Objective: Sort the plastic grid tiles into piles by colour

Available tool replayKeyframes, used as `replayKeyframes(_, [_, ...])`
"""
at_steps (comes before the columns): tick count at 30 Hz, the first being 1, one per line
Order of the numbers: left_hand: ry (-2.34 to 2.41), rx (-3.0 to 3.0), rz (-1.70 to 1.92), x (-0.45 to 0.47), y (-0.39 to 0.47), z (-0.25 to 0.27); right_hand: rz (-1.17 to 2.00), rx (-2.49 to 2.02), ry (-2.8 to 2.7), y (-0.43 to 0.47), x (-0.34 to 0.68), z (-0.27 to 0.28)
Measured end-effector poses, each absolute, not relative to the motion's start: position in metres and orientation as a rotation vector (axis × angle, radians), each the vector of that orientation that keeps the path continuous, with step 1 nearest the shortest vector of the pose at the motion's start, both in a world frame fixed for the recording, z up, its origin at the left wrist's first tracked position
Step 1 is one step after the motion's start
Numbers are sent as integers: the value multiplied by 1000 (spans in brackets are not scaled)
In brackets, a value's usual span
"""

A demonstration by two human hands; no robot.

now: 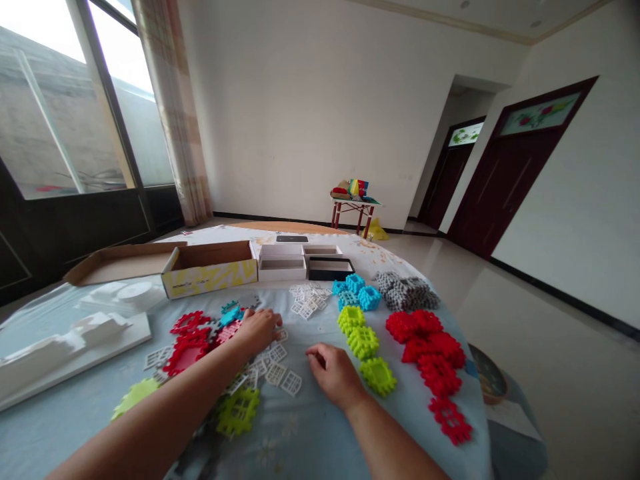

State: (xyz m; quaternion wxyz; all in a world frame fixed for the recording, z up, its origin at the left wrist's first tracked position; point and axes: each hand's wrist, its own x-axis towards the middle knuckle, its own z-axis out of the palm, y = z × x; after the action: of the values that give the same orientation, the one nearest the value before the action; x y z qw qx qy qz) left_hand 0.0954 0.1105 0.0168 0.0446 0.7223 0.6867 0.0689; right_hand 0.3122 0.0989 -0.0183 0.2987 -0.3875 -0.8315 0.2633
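My left hand reaches over a mixed pile on the blue tablecloth, palm down, its fingers slightly apart and bent beside small white window-shaped pieces. Nothing shows in its grasp, though the fingertips are partly hidden. Red notched plastic plates, a blue piece and a lime green plate lie about that arm. My right hand rests on the cloth with fingers curled closed and no piece visible in them. Lime green notched blocks stand in a row to its right.
Red blocks, grey pieces, blue blocks and white window pieces form separate groups. Behind them stand an opened cardboard box, white boxes and a black box. White foam packing lies left.
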Motion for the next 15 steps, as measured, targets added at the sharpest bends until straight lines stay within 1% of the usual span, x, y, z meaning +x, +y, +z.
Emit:
replayKeyframes(8, [2039,2157,272,96,113,20,772,-1023,-2176,101,314,-18])
replayKeyframes(15, [1975,1959,561,75,131,35,805,-1015,-2165,103,313,-18])
